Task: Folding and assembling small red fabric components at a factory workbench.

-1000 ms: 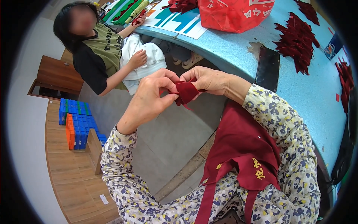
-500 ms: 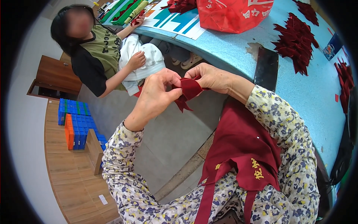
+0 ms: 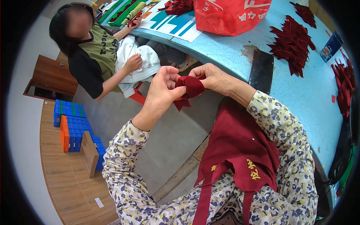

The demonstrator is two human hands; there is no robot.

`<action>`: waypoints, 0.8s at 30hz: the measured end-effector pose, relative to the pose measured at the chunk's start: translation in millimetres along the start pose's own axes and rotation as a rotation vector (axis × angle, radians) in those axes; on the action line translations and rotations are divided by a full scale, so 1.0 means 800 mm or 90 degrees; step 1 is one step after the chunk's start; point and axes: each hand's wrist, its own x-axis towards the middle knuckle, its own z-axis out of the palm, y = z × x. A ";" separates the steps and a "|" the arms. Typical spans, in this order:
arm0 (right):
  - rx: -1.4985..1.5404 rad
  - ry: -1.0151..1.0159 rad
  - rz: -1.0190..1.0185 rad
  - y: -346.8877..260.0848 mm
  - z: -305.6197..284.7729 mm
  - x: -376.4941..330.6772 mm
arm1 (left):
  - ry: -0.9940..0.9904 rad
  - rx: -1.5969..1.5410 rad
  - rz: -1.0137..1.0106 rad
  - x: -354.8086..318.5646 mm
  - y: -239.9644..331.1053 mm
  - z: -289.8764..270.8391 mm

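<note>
A dark red velvet ribbon bow point(image 3: 191, 87) is held in the air between my two hands, in front of the table edge. My left hand point(image 3: 162, 88) pinches its left side between thumb and fingers. With fingertips closed, my right hand point(image 3: 213, 79) grips its upper right side. One notched tail hangs below the left thumb. The fingers hide part of the folds. Right of my right hand, a black phone point(image 3: 261, 71) lies on the light blue table point(image 3: 300, 112).
Piles of dark red ribbon pieces point(image 3: 292, 45) lie on the table, beside a blue box point(image 3: 331, 47). A red bag point(image 3: 232, 17) stands at the back. At the left sits another person point(image 3: 95, 52), holding something red. Blue crates point(image 3: 73, 129) stand on the floor.
The view has shifted slightly. My left fingers have spread a little around the bow, and the bow has turned slightly, with its tail hanging straighter down.
</note>
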 end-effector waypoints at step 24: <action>0.004 0.096 -0.007 0.014 -0.028 -0.018 | -0.078 -0.279 -0.114 0.021 -0.065 0.023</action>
